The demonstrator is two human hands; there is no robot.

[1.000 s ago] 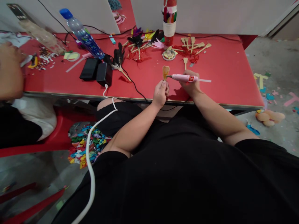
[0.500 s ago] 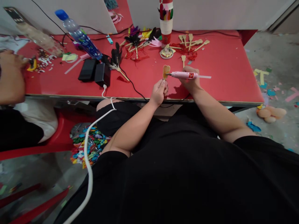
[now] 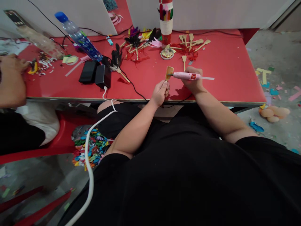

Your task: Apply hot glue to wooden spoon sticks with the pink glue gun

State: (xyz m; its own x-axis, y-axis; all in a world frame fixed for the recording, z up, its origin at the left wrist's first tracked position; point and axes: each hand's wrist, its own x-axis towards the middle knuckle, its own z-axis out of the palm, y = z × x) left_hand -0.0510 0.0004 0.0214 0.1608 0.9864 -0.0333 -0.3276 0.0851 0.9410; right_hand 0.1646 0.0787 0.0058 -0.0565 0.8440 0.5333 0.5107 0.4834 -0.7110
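Observation:
Pinched in my left hand (image 3: 160, 92) is the handle of a small wooden stick with a paw-shaped head (image 3: 169, 72), held up just above the front of the table. My right hand (image 3: 194, 80) grips a pink glue pen (image 3: 185, 76), with a clear glue stick poking out of its rear end. The pen's dark tip points left and meets the wooden head, or nearly so. Just behind my right hand lies another wooden stick (image 3: 184, 61). Farther back, a small round dish (image 3: 167, 54) holds pale bits.
On the red table (image 3: 225, 75) lie wooden sticks (image 3: 191, 41), feathered sticks (image 3: 134, 42), a black feather piece (image 3: 117, 58), a bottle (image 3: 82, 39), black boxes (image 3: 102, 75) and a red-and-white cup (image 3: 166, 26). A white cable (image 3: 88, 150) passes my left side. Another person's arm (image 3: 11, 78) rests at left.
The wooden head has tilted slightly and shifted a little right. My right hand and the glue pen have also moved slightly right, keeping the tip at the wood.

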